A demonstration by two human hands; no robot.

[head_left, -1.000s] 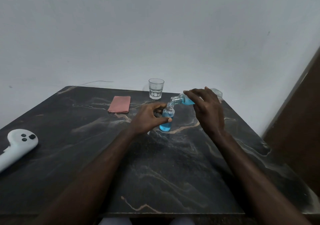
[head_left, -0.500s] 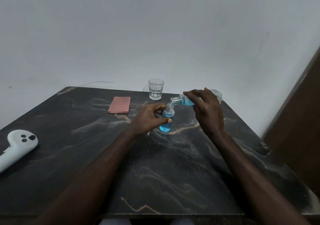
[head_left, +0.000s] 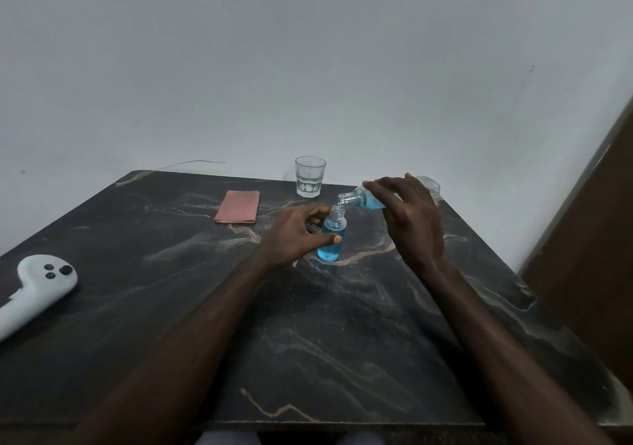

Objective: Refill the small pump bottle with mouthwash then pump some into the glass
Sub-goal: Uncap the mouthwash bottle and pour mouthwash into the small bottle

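Filling the pump bottle from the mouthwash bottle

The left hand [head_left: 295, 235] grips the upright pump bottle [head_left: 331, 239], blue nearly to its shoulder; the right hand [head_left: 409, 217] clasps the tilted mouthwash bottle [head_left: 363, 200], its mouth touching the small neck. Best to pour slowly and level off before overflow. The empty glass [head_left: 310, 176] stands behind.

The near half of the tabletop [head_left: 342, 359] lies bare between the forearms. Toward the far edge, the glass [head_left: 310, 176] and pink cloth [head_left: 237, 207] stand in the way; a white controller [head_left: 36, 285] blocks the left edge.
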